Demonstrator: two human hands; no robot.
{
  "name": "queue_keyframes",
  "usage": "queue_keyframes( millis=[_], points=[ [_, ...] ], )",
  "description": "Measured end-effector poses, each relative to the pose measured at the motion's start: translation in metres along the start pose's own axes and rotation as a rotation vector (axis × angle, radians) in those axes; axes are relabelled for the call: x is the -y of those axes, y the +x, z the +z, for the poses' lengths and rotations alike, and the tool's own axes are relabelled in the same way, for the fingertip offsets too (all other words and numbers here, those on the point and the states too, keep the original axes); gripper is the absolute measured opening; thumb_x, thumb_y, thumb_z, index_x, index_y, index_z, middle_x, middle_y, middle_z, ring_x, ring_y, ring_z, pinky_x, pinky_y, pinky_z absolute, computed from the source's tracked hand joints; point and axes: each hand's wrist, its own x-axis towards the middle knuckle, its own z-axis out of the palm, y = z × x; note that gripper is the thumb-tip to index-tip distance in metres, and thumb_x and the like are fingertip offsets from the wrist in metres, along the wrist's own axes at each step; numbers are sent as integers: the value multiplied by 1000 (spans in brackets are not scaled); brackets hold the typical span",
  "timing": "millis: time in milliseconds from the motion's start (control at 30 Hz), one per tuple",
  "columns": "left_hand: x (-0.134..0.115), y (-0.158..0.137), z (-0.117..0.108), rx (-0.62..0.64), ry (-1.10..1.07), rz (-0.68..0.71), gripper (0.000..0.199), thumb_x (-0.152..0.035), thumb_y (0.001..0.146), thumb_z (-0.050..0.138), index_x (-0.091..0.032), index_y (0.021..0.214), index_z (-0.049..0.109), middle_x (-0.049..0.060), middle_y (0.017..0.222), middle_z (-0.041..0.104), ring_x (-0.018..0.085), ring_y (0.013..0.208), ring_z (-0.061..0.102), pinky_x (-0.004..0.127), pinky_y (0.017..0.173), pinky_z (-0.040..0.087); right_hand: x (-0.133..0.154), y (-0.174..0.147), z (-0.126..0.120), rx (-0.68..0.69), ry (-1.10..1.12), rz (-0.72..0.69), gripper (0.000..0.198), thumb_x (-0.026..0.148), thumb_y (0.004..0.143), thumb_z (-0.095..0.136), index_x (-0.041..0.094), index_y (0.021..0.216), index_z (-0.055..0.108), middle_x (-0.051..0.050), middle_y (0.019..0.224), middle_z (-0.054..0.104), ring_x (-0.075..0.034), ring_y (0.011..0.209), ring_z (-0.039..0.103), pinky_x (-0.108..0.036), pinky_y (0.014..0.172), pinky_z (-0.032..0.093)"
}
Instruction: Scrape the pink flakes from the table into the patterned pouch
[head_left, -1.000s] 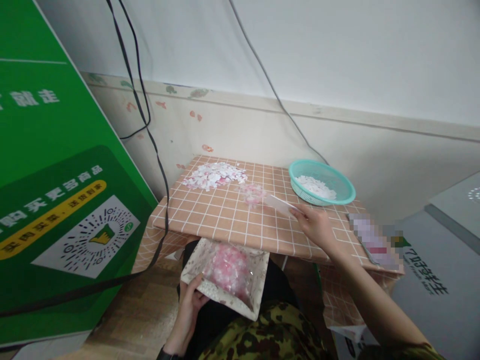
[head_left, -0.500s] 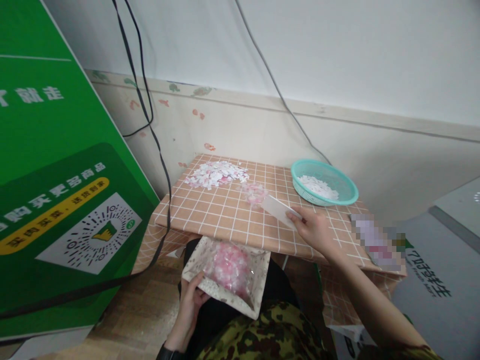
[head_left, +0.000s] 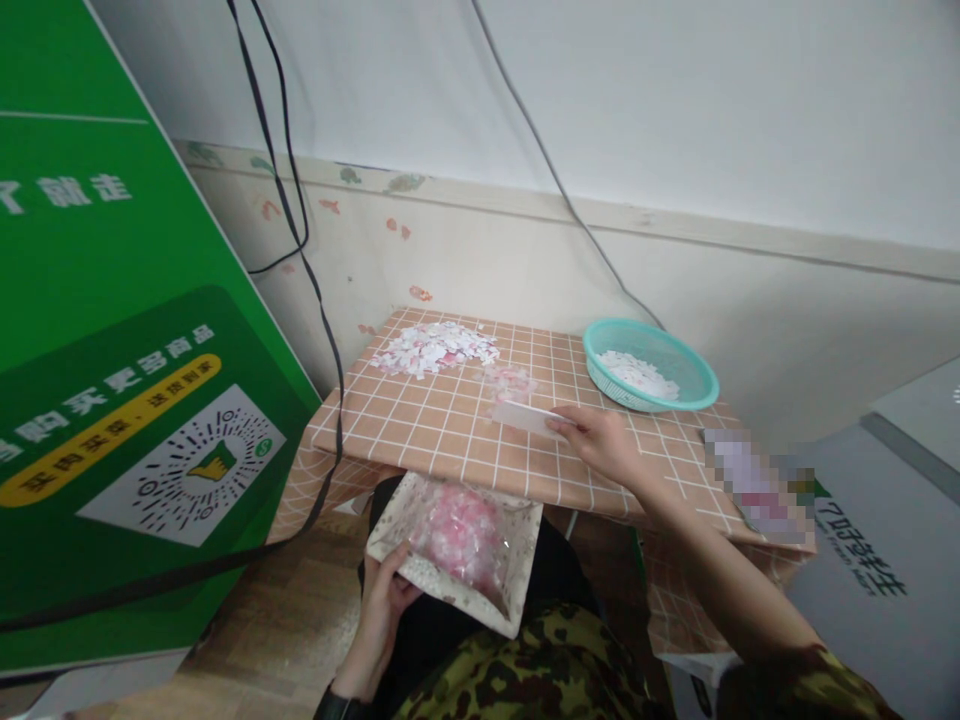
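My left hand point(head_left: 386, 592) grips the near left side of a speckled, square tray point(head_left: 442, 588), thumb over its rim. The tray sits just below the table's front edge and holds a heap of pink and clear film-like pieces point(head_left: 469, 530). Over the checked tablecloth point(head_left: 427, 430), my right hand point(head_left: 596, 440) is closed on one end of a flat white card point(head_left: 525, 418). The card's far end is beside a small patch of pink, clear pieces point(head_left: 508, 382). Farther back on the left lies a pile of small white pieces point(head_left: 435, 348).
A turquoise plastic basket point(head_left: 697, 385) with white pieces in it stands at the table's back right. A blurred-out flat item point(head_left: 750, 485) lies at the right edge. Black cables point(head_left: 300, 235) hang at left beside a green printed panel point(head_left: 97, 260). A wall closes the back.
My right hand has moved left and slightly toward me with the card, which now lies more level across the front of the pink patch. My left hand and the tray are nearly unchanged.
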Motion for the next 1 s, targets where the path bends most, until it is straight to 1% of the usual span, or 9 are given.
queue_keyframes(
  millis=[133,333,433,533,633,733,800,867,1000],
  points=[
    [-1,-2,1,-5,-8,2,63,-33,80,73,-29,138,47,10,126,65,23,85,71,39,71,61,0,13,0,2,2,-36,30,40,101,55,24,107,79,-6,87,81,-19,66,71,-28,62,48],
    [-2,-2,1,-8,5,-5,65,-34,81,72,-32,141,48,10,129,65,24,86,72,42,71,61,2,35,2,118,35,-146,28,33,100,56,23,110,79,-8,95,81,-22,75,75,-31,69,52],
    [-1,-1,0,-3,7,-1,66,-35,81,73,-32,141,47,10,129,65,24,86,72,41,71,61,-3,38,-6,171,83,-159,28,32,99,55,22,109,80,-8,95,81,-21,79,75,-30,72,52],
    [1,1,-4,6,-8,-9,64,-34,79,74,-31,138,48,10,126,66,23,85,72,41,72,61,-12,35,-21,210,129,-145,27,35,99,57,22,104,80,-7,93,81,-20,78,73,-29,70,51],
    [1,2,-5,25,-10,-13,62,-34,79,75,-29,136,49,10,127,65,24,87,72,41,74,61,-24,27,-34,150,108,-60,31,43,98,58,21,95,80,-5,79,77,-18,64,66,-29,61,46],
    [1,1,-4,22,-5,-2,63,-35,79,74,-29,136,49,10,124,66,24,85,72,41,71,61,-34,17,-38,47,33,42,39,50,97,57,19,85,78,-3,64,69,-16,55,57,-29,55,40],
    [0,0,-3,10,-10,3,64,-35,79,75,-29,137,50,10,122,67,24,84,72,41,70,60,-38,11,-34,22,6,86,40,51,97,56,19,86,77,-3,62,67,-16,54,56,-29,54,38],
    [0,-1,-1,2,-14,6,63,-35,78,75,-29,136,51,9,123,67,23,85,72,40,70,60,-39,8,-28,4,5,114,40,50,97,56,18,91,78,-4,64,68,-16,54,57,-29,54,38],
    [1,-1,-1,1,-3,12,61,-34,80,73,-29,136,50,10,126,66,24,85,72,40,69,61,-30,10,-14,-2,39,107,39,48,97,54,18,89,76,-4,66,68,-17,57,57,-29,55,38]
  ],
)
